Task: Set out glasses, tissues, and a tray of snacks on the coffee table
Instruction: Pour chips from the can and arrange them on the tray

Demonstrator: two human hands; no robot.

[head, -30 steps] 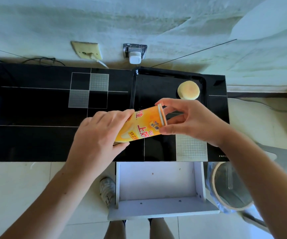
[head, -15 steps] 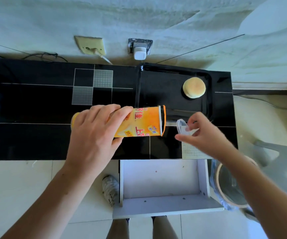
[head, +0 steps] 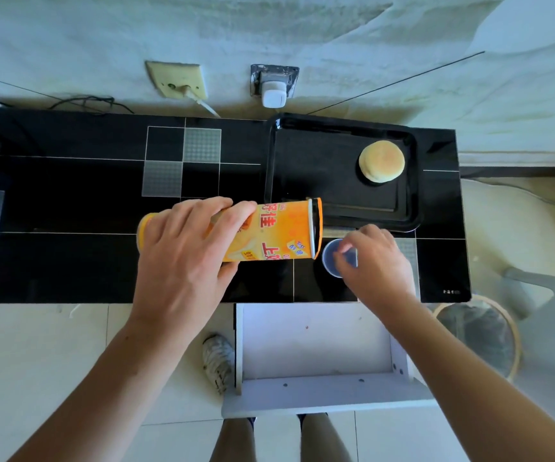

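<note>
The left hand (head: 182,261) gripped a sideways, uncapped orange snack canister (head: 269,233) short of the black tray (head: 336,128), so contents risked spilling onto the worktop (head: 69,195), while the right hand (head: 374,261) pressed its clear lid (head: 331,261) down.

White drawer (head: 316,348), wall sockets (head: 176,80), shoe (head: 217,361)

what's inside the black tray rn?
One round bun sits in the tray's far right part; the rest looks bare. The near left corner is covered by the can's open end, held by the left hand.

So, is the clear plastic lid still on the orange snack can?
No, the clear plastic lid lies on the black table under the right hand.
</note>
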